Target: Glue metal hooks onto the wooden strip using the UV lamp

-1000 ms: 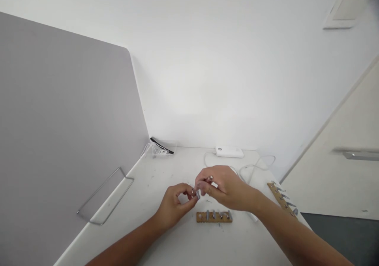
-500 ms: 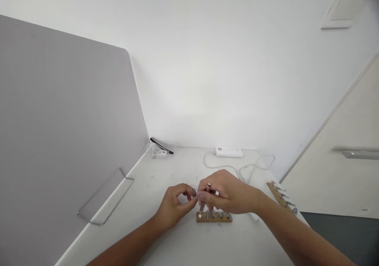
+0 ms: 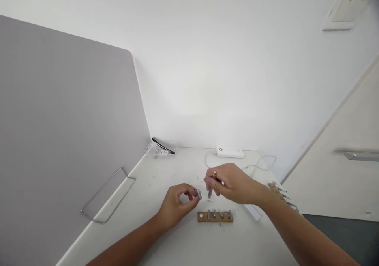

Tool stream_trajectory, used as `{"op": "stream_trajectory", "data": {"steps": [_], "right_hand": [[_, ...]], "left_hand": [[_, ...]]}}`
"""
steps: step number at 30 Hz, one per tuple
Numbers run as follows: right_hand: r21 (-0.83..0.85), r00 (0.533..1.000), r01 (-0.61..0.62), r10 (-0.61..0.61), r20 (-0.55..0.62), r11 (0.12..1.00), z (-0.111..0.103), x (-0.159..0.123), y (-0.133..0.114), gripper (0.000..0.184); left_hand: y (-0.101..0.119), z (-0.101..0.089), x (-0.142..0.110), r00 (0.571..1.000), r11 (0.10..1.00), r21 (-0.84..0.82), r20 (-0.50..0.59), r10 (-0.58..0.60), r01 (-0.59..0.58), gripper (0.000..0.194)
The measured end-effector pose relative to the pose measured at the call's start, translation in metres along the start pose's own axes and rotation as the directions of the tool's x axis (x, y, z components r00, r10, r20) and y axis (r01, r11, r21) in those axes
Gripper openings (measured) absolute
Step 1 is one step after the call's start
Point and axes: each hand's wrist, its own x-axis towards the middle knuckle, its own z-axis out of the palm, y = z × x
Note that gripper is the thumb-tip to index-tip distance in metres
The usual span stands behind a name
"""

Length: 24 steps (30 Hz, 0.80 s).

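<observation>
My left hand (image 3: 176, 203) pinches a small grey piece (image 3: 199, 194) between thumb and fingertips. To its right, my right hand (image 3: 231, 184) is closed round a slim, copper-coloured pen-like tool (image 3: 210, 192), held nearly upright with its lower tip pointing at the tabletop. The exact kind of tool is too small to tell. Just below both hands lies a short wooden strip (image 3: 204, 220) with several grey pieces standing in it, small shiny metal parts beside them and a white round spot at its left end. Neither hand touches the strip.
A second wooden strip (image 3: 274, 188) with grey pieces lies at the table's right edge. A white power bank (image 3: 230, 152) with a cable sits by the wall. Nearby are a white bar (image 3: 252, 212), a clear tray (image 3: 171, 147) and a wire bracket (image 3: 115, 206) on the left edge.
My right hand has moved right and slightly up, away from my left hand, with the pen-like tool still in it. The grey piece in my left fingertips now shows plainly.
</observation>
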Motion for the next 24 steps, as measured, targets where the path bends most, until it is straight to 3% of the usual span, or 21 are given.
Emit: {"op": "stream_trajectory", "data": {"steps": [2, 5, 13, 16, 20, 24], "right_hand": [[0.061, 0.997, 0.022, -0.026, 0.07, 0.998, 0.0, -0.001, -0.007, 0.036], [0.062, 0.997, 0.039, -0.043, 0.071, 0.997, 0.005, 0.001, -0.012, 0.034], [0.008, 0.977, -0.011, 0.013, -0.212, 1.0, 0.017, 0.007, 0.008, 0.032], [-0.055, 0.966, -0.036, 0.021, -0.259, 0.998, 0.014, 0.006, 0.012, 0.033], [-0.122, 0.995, 0.019, -0.031, -0.097, 0.992, 0.009, 0.003, 0.005, 0.034], [-0.097, 0.995, 0.085, -0.08, 0.062, 0.992, 0.01, 0.0, -0.014, 0.035]], "left_hand": [[0.0, -0.001, 0.0, 1.0, 1.0, 0.012, 0.005, -0.005, 0.005, 0.013], [0.0, -0.001, -0.001, 1.0, 1.0, 0.022, 0.018, -0.019, 0.018, 0.015], [-0.005, 0.001, -0.001, 1.0, 1.0, -0.002, 0.013, -0.006, 0.006, 0.012], [-0.004, 0.001, -0.001, 1.0, 1.0, -0.003, 0.006, 0.0, 0.0, 0.011], [-0.003, 0.001, -0.001, 1.0, 1.0, -0.006, 0.003, 0.0, 0.0, 0.011], [-0.003, 0.0, -0.001, 0.999, 0.999, 0.011, 0.013, -0.031, 0.03, 0.01]]}}
